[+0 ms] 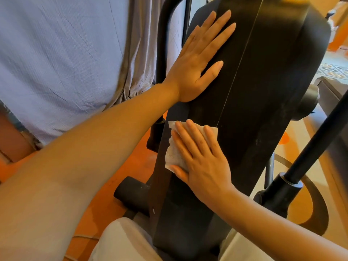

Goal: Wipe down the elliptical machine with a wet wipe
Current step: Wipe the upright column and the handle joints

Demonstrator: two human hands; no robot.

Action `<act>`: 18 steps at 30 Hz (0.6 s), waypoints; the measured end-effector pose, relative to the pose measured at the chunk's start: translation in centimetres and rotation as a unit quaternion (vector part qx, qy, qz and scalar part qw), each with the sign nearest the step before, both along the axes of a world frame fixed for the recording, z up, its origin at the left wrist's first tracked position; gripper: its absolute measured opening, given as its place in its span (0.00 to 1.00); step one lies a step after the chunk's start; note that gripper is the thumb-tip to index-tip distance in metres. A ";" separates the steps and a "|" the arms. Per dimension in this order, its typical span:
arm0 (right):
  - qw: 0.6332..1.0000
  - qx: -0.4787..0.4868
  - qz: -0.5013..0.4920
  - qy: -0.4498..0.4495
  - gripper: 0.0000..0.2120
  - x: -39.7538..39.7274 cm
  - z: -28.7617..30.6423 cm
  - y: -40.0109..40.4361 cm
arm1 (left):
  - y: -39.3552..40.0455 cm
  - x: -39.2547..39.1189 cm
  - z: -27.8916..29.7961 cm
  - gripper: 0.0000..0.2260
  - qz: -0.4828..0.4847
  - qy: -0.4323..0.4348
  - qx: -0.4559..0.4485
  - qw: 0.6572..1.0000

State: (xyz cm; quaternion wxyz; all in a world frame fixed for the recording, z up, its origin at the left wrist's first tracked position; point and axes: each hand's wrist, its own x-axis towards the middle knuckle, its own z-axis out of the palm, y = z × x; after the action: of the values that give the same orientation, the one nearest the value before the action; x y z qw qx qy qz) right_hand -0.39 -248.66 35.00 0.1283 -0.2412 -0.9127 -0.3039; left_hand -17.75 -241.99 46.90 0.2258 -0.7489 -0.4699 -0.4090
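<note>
The black housing of the elliptical machine (259,87) fills the middle of the view, with a thin seam running down it. My left hand (199,59) lies flat on its upper left side, fingers spread, holding nothing. Lower down, my right hand (201,159) presses a white wet wipe (174,153) flat against the housing's left face. The wipe looks slightly soiled, and most of it is hidden under my fingers and palm.
A grey-blue curtain (62,59) hangs at the left. A black arm tube (316,140) of the machine slants at the right, above a curved rail (318,213). A black foot cap (131,191) sticks out over the orange floor (105,210). My light-trousered knees are at the bottom.
</note>
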 end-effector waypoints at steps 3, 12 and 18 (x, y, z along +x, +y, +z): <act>0.999 -0.026 0.023 -0.042 0.33 0.0 -1.5 -1.3 | 0.0 -0.1 0.0 0.25 -0.001 0.001 -0.001 1.000; 0.979 -0.035 0.092 -0.180 0.33 0.9 -6.1 -3.4 | 0.0 -0.1 0.0 0.25 -0.002 0.008 0.001 1.000; 0.999 0.002 0.038 0.017 0.28 0.5 -0.9 0.1 | 0.1 -0.1 -0.1 0.25 0.003 0.008 0.005 1.000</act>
State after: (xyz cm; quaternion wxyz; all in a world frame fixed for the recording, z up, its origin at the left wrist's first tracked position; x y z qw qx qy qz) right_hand 0.08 -248.54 34.08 0.1557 -0.2109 -0.9184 -0.2965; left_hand -17.89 -241.87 46.75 0.2342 -0.7498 -0.4680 -0.4048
